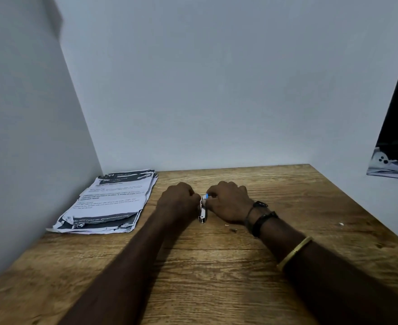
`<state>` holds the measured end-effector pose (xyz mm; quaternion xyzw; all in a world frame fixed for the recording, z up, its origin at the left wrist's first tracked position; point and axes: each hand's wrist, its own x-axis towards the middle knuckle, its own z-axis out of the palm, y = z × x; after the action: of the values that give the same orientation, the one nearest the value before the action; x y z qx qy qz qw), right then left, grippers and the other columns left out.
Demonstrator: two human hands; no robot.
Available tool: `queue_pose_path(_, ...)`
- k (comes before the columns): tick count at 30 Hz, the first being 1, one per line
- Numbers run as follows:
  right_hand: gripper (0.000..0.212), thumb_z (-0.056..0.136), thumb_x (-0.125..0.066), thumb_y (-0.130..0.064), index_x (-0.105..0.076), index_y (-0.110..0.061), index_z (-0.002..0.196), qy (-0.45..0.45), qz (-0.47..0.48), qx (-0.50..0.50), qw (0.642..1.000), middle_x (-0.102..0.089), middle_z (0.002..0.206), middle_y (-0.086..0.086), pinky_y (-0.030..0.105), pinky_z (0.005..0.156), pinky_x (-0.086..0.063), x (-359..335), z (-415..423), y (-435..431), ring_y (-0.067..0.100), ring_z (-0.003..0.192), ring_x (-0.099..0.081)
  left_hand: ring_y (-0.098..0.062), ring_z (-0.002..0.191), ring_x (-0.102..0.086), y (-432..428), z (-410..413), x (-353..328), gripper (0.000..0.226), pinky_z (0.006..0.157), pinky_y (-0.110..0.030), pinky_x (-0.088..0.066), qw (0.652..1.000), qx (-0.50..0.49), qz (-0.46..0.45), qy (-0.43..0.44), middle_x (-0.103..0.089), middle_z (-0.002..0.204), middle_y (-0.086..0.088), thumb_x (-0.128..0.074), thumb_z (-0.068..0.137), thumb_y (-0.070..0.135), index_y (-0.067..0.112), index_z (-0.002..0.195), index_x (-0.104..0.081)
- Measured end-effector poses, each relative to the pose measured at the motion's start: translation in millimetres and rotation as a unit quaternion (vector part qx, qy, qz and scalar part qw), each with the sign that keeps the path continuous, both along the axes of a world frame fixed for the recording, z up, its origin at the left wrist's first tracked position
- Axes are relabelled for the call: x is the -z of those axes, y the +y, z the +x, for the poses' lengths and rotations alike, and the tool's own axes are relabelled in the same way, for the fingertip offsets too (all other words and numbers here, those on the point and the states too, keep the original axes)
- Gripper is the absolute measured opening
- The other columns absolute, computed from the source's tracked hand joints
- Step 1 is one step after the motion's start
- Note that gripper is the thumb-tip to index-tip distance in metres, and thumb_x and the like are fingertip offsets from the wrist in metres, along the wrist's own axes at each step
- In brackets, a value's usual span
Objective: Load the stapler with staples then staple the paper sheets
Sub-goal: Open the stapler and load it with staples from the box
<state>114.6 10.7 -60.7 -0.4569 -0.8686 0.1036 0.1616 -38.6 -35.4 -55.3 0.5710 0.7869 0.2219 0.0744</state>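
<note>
Stapler (203, 211) held at frame centre.
It is gripped by the curled fingers of the left hand (178, 198) and right hand (229, 203) at the table (216, 266); paper sheets (109, 202) are stacked at centre left.

Small white-and-black metal stapler (203, 212), blue at the far tip; stack of white paper sheets (113, 200), printed with black text and dark grey bands; brown wooden table (216, 266), streaked with darker grain; black wrist strap (261, 219); gold-coloured bangle (295, 252); pale grey-blue walls (216, 78)

office nook | wooden desk (287, 207) | printed paper stack (113, 202) | plain walls (216, 90)
</note>
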Motion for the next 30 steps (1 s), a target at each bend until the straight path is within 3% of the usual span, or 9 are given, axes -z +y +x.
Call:
queue_pose_path(3, 0.033, 0.093, -0.057, -0.055, -0.070, -0.026, 0.103, 0.033, -0.017, 0.001, 0.999, -0.068, 0.110, -0.003, 0.046, 0.097, -0.030, 1.7, 2.2, 2.9, 0.023, 0.110, -0.057, -0.025, 0.101, -0.069, 2.6, -4.1, 0.2, 0.021, 0.079, -0.031, -0.051, 0.999, 0.016, -0.007, -0.034, -0.077, 0.104, -0.007, -0.067, 0.089, 0.035, 0.018, 0.098, -0.075)
queue_pose_path(8, 0.030, 0.090, -0.065, -0.055, -0.067, -0.028, 0.101, 0.129, -0.060, 0.011, 0.990, -0.071, 0.103, -0.011, 0.042, 0.099, -0.032, 6.1, 4.5, 5.5, 0.015, 0.104, -0.061, -0.022, 0.099, -0.070, 1.0, -4.4, 3.0, 0.023, 0.088, -0.035, -0.055, 0.991, 0.017, 0.040, -0.126, -0.077, 0.103, -0.008, -0.073, 0.088, 0.030, 0.012, 0.101, -0.074)
queue_pose_path(12, 0.023, 0.083, -0.081, -0.033, -0.070, -0.018, 0.096, 0.275, -0.124, -0.002, 0.953, -0.074, 0.089, -0.003, 0.040, 0.086, -0.055, 6.0, 7.1, 7.2, 0.019, 0.091, -0.070, -0.022, 0.079, -0.068, -6.7, 7.9, 1.3, 0.019, 0.069, -0.030, -0.055, 0.952, 0.031, 0.122, -0.280, -0.071, 0.092, -0.014, -0.074, 0.088, 0.011, 0.005, 0.104, -0.068)
queue_pose_path(15, 0.025, 0.081, -0.083, -0.011, -0.072, -0.009, 0.104, 0.389, -0.173, -0.021, 0.905, -0.076, 0.096, 0.011, 0.045, 0.088, -0.062, 3.5, 13.3, 10.2, 0.027, 0.096, -0.074, -0.022, 0.070, -0.069, -11.5, 14.2, -5.3, 0.028, 0.063, -0.031, -0.060, 0.899, 0.063, 0.133, -0.412, -0.069, 0.094, -0.027, -0.071, 0.089, 0.000, 0.001, 0.115, -0.064)
queue_pose_path(18, 0.024, 0.085, -0.078, -0.005, -0.076, -0.008, 0.108, 0.442, -0.177, -0.045, 0.878, -0.077, 0.101, 0.013, 0.045, 0.087, -0.062, 2.7, 14.3, 11.8, 0.029, 0.098, -0.075, -0.025, 0.078, -0.069, -11.0, 13.8, -7.6, 0.024, 0.082, -0.043, -0.059, 0.887, 0.096, 0.127, -0.434, -0.073, 0.090, -0.023, -0.072, 0.087, -0.005, -0.001, 0.110, -0.068)
queue_pose_path(20, 0.019, 0.086, -0.077, -0.006, -0.078, -0.009, 0.104, 0.461, -0.169, -0.051, 0.870, -0.078, 0.098, 0.014, 0.043, 0.083, -0.063, 3.0, 13.1, 11.8, 0.031, 0.095, -0.075, -0.016, 0.068, -0.069, -10.3, 14.2, -4.6, 0.015, 0.074, -0.035, -0.059, 0.874, 0.113, 0.130, -0.455, -0.073, 0.075, -0.007, -0.072, 0.085, -0.008, 0.004, 0.095, -0.071)
queue_pose_path(22, 0.017, 0.086, -0.077, -0.006, -0.078, -0.009, 0.102, 0.473, -0.172, -0.055, 0.863, -0.077, 0.097, 0.016, 0.044, 0.081, -0.063, 3.0, 12.6, 11.9, 0.035, 0.095, -0.075, -0.012, 0.063, -0.069, -11.4, 16.3, -3.2, 0.016, 0.066, -0.027, -0.060, 0.869, 0.112, 0.136, -0.463, -0.072, 0.068, -0.003, -0.071, 0.086, -0.010, 0.006, 0.088, -0.071)
queue_pose_path(26, 0.016, 0.084, -0.078, -0.003, -0.078, -0.009, 0.098, 0.486, -0.167, -0.065, 0.855, -0.077, 0.099, 0.016, 0.053, 0.085, -0.062, 0.0, 11.0, 12.5, 0.036, 0.097, -0.074, -0.019, 0.069, -0.068, -11.9, 16.1, -6.1, 0.012, 0.071, -0.034, -0.060, 0.854, 0.098, 0.148, -0.490, -0.070, 0.077, -0.011, -0.068, 0.088, -0.009, -0.001, 0.097, -0.069)
queue_pose_path(30, 0.016, 0.083, -0.079, -0.005, -0.077, -0.011, 0.098, 0.502, -0.157, -0.058, 0.848, -0.077, 0.099, 0.013, 0.050, 0.083, -0.063, -0.8, 4.6, 9.6, 0.033, 0.095, -0.075, -0.018, 0.065, -0.067, -11.0, 16.4, -8.0, 0.016, 0.065, -0.030, -0.059, 0.836, 0.092, 0.154, -0.519, -0.067, 0.077, -0.012, -0.065, 0.090, -0.011, -0.005, 0.104, -0.066)
